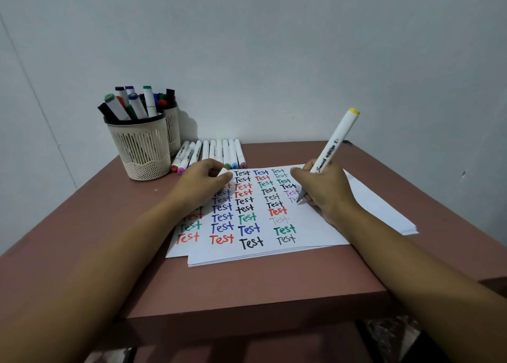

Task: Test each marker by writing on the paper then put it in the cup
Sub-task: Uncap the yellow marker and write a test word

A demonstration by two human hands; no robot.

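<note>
My right hand (325,191) grips a white marker (333,145) with a yellow end cap, its tip down on the white paper (312,225) beside a column of written "Test" words. My left hand (204,180) rests on the paper's upper left and holds a white marker cap (223,172) in curled fingers. A cream slotted cup (140,148) at the back left holds several markers. A row of several white markers (216,152) lies behind the paper.
A second cream cup (172,128) with markers stands behind the first. The paper lies on a stack of sheets (384,211) on a reddish-brown table (247,285). A pale wall rises right behind the table.
</note>
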